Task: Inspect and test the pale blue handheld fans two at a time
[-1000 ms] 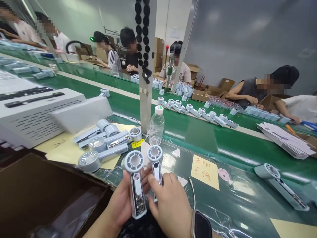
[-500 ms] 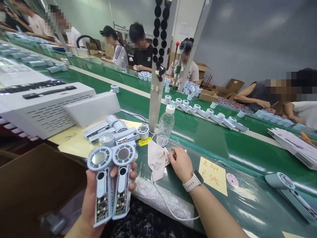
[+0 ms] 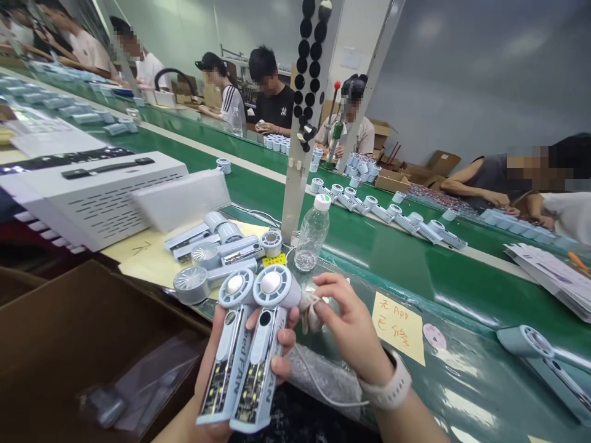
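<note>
Right hand has lifted cloth to 2 fans in left hand.

Two handheld fans are held up; one further fan is laid apart; one plastic water bottle and one handwritten yellow note are listed.

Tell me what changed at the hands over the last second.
The right hand has gathered the cloth off the belt, pinching it bunched beside the fans. The left hand still grips both fans, now leaning further right. The bottle and yellow note stayed put.
</note>
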Available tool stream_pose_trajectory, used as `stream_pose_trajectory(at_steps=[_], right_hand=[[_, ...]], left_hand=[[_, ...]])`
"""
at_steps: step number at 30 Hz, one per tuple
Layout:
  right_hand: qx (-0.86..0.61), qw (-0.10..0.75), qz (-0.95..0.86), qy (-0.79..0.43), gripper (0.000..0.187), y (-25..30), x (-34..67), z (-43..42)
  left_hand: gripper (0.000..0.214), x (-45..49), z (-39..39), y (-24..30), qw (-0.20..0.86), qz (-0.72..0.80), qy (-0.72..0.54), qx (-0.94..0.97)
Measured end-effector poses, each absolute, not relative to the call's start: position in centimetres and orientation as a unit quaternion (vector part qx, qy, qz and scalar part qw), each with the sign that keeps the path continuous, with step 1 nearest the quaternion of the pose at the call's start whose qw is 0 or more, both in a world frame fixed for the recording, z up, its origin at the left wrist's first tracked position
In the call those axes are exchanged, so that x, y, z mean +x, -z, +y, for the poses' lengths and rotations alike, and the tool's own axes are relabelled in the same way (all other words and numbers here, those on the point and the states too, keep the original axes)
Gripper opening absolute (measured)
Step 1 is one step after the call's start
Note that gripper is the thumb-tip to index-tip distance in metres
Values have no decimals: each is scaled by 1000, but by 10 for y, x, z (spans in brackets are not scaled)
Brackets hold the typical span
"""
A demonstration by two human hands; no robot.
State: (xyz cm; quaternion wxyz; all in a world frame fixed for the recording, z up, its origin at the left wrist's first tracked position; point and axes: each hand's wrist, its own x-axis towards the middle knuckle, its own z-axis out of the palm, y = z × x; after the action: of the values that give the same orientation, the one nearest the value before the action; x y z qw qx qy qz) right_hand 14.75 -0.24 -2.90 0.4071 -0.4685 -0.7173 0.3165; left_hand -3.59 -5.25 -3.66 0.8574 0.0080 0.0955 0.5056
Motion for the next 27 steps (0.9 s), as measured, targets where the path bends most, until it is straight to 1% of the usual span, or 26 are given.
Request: stream_pose_trajectory(at_steps=[4,5,6,8,9,11,14,17,19,21,23,25,27], right_hand=[[-365,501,-685,-384,4,12,145,-34],[-351,512,-673,-403,14,12,146,-37],[-345,517,-661,-421,29,13,147,-39],[-349,504,-649,-451,57,14,152,-39],[-357,487,-651,-460,63,14,156,-40],[-372,453,-664,-463,60,9,163,-40],[-387,415,-700,-433,56,0,174,-42],[-375,379,-739,-413,62,-5,183,-42],[-366,364,-750,-414,66,-4,185,-42],[-369,374,-743,-415,66,0,183,-43],[-384,411,-717,-412,60,4,178,-44],[-393,452,-689,-407,53,8,171,-46],[-407,462,-678,-401,51,11,167,-48]], left_hand=[[46,-21,-59,39,911,37,-411,4],[47,-16,-61,40,918,28,-396,1],[48,-11,-63,42,923,20,-384,-11],[51,-2,-67,45,929,2,-366,-45],[52,2,-69,46,933,-6,-356,-55],[54,7,-73,47,937,-15,-343,-60],[54,8,-74,44,942,5,-333,-47],[54,5,-70,38,951,15,-310,-5],[50,2,-66,35,958,14,-287,18],[43,-1,-63,35,966,23,-258,24],[41,-4,-62,38,972,59,-228,14],[46,-5,-62,43,970,91,-227,5],[52,-5,-64,50,961,107,-254,-7]])
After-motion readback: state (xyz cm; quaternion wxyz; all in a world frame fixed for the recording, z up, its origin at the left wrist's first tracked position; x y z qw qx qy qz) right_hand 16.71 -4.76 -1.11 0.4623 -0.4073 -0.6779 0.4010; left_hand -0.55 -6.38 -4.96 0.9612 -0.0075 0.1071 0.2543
